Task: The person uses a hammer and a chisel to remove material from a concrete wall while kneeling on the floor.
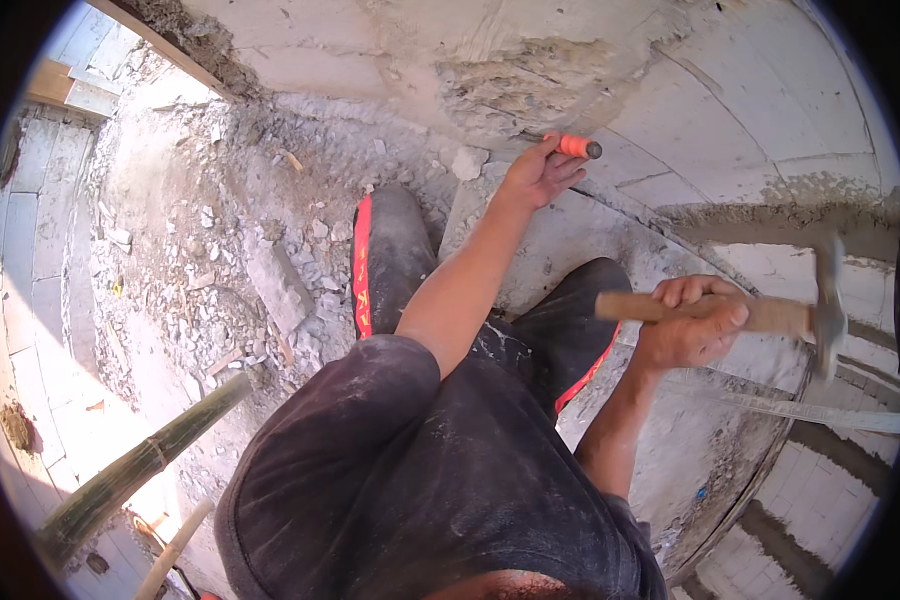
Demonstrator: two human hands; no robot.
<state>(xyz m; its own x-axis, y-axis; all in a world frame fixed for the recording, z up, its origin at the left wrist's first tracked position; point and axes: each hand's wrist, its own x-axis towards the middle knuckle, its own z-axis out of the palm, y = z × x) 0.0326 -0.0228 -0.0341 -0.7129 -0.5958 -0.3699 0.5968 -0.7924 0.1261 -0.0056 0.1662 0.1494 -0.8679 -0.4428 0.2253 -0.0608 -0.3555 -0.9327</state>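
Note:
My left hand (pixel 542 176) reaches out to the wall and holds a chisel with an orange grip (pixel 572 146) between thumb and fingers, the other fingers loosely spread. The chisel's dark struck end faces right; its tip, hard to make out, points at the wall's foot below a rough chipped patch (pixel 530 85). Off to the right, my right hand (pixel 692 322) is closed round the wooden handle of a hammer (pixel 782 314). The hammer's metal head, slightly blurred, is apart from the chisel and out beyond my right knee.
Rubble and broken chips (pixel 270 270) cover the floor to my left, with a larger flat fragment (pixel 277 285) among them. A bamboo pole (pixel 140 470) slants in at lower left beside a thinner wooden stick (pixel 175 550). Pale blocks with mortar joints (pixel 820 480) lie at right.

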